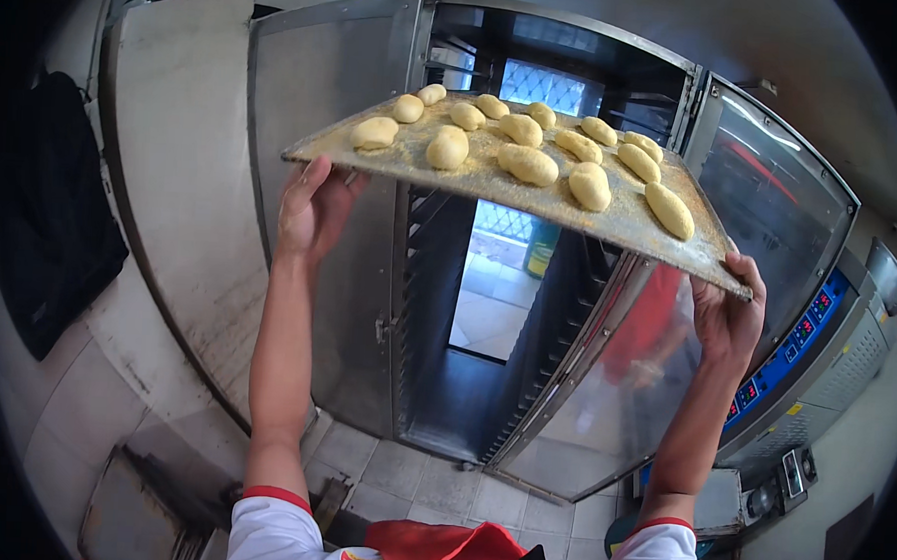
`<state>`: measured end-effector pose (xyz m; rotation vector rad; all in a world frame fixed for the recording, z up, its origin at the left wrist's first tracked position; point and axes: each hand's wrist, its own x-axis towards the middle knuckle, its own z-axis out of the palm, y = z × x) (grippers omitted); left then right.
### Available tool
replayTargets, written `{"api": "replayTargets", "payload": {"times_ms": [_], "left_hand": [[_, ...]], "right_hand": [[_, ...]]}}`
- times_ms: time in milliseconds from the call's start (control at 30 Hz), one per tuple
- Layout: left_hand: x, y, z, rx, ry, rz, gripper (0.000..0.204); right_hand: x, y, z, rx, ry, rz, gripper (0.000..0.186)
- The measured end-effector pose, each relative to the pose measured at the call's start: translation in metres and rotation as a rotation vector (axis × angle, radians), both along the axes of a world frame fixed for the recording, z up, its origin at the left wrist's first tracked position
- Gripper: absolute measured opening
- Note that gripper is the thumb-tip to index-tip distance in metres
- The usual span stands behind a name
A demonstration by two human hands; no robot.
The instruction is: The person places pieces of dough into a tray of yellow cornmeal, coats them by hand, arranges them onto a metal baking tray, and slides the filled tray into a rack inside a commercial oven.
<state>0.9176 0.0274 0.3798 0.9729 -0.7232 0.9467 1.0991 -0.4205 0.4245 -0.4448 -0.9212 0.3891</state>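
A flat metal tray point(522, 198) dusted with yellow crumbs carries several pale, oval pieces of dough point(448, 148). My left hand point(315, 202) is closed on its front left corner, fingers partly hidden underneath. At the right corner, my right hand point(727, 310) grips the tray too. I hold it raised across the upper opening of a steel cabinet, whose side rails point(425, 249) show below it. I cannot tell whether the tray touches the cabinet.
The cabinet's metal left door point(334, 255) and glazed right door point(785, 180) flank the opening. A blue control panel point(809, 318) is at right, a dark cloth point(56, 203) hangs at left, and flat metal pieces point(118, 506) lie stacked lower left on the tiled floor point(390, 473).
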Motion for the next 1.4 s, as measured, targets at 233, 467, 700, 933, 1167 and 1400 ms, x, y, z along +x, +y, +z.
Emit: {"api": "replayTargets", "payload": {"times_ms": [233,467,700,933,1167,1400], "left_hand": [[0.078,0.051,0.033,-0.013,0.124,-0.055,0.033],[0.180,0.068,0.046,-0.082,0.327,0.158,0.046],[0.307,0.023,0.045,0.127,0.417,0.211,0.051],[0.406,0.057,0.060,0.137,0.921,0.671,0.052],[0.404,-0.074,-0.036,0.756,0.935,1.047,0.032],[0.272,-0.180,-0.205,1.097,1.175,0.577,0.052]], "right_hand": [[0.085,0.038,0.014,-0.047,0.118,-0.062,0.024],[0.169,0.100,0.044,-0.035,0.348,-0.204,0.037],[0.200,0.124,0.026,0.033,0.515,-0.502,0.077],[0.139,0.044,-0.050,-0.277,0.332,-0.583,0.059],[0.080,-0.038,-0.181,-0.210,0.588,-0.567,0.055],[0.030,-0.048,-0.421,-0.122,0.940,-0.033,0.023]]}}
